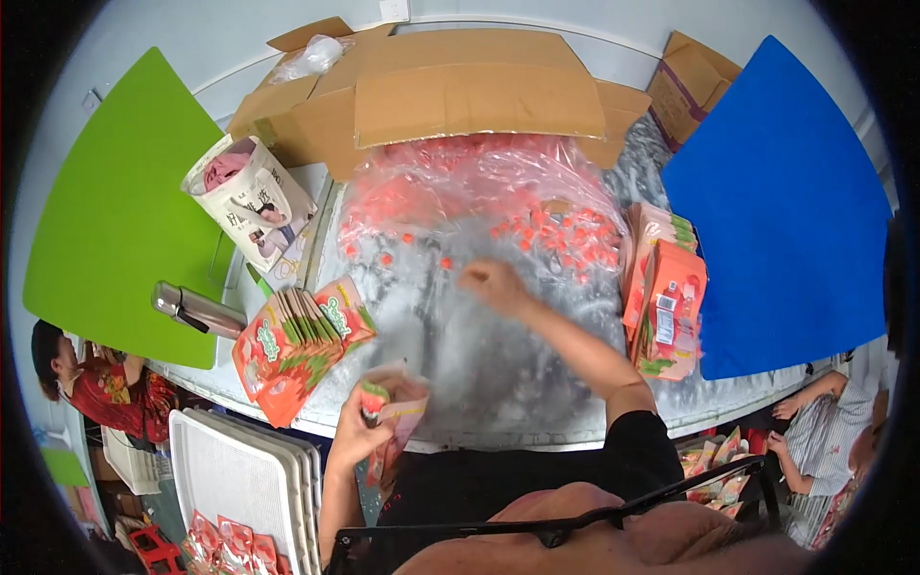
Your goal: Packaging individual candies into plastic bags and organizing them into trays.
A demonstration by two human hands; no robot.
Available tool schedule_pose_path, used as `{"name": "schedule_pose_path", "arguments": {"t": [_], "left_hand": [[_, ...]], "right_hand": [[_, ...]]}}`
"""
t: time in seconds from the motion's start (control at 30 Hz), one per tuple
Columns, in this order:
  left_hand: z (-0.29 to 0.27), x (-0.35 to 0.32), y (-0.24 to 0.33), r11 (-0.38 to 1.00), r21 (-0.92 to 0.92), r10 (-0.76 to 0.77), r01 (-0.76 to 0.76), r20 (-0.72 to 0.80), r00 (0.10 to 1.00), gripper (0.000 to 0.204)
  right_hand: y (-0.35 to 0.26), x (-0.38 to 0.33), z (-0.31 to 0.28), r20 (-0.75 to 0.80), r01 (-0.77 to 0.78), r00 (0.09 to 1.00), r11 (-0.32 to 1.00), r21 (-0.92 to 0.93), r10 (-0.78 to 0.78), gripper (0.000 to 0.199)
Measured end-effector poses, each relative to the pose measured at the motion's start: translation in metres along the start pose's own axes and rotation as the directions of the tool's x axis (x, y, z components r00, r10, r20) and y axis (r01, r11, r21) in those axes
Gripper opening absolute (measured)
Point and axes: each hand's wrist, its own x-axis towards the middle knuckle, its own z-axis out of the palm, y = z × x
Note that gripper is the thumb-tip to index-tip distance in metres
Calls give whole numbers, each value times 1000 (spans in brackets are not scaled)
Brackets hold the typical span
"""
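Observation:
My left hand [355, 436] is closed around a pink and red pouch [405, 398] near the table's front edge. The pouch's mouth faces up, and a green and red patch shows by my fingers. Over the middle of the table, my right hand [491, 286] has its fingers curled together; anything inside them is hidden. Just beyond it lies a small red piece [447, 263]. More small red pieces [575, 240] lie scattered ahead, in front of a clear plastic bag [460, 177] full of similar pieces, which spills from a cardboard box [479, 91].
Fanned flat pouches [302, 335] lie at left, by a steel flask [198, 309] and a white carrier bag [251, 206]. Stacked pouches [668, 297] lie at right. Green [125, 220] and blue [781, 220] panels flank the table. White trays [240, 460] stand at lower left. People sit on both sides.

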Motion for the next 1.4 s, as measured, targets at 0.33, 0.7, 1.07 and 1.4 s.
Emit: {"name": "schedule_pose_path", "arguments": {"t": [0.33,0.7,1.07,1.4], "left_hand": [[-14,9,-5,970,-141,-211,196,-98,973,64],[-3,38,0,916,-186,-382,355,-139,913,71],[3,4,-8,922,-326,-256,211,-101,961,73],[14,-24,0,999,2,48,-50,-301,952,66]], "right_hand": [[180,270,-166,-136,-67,957,260,-963,-255,31],[192,322,-193,-430,-258,874,534,-805,-226,49],[143,213,-113,9,-109,983,626,-772,182,70],[130,133,-79,257,142,960,591,-794,115,76]]}}
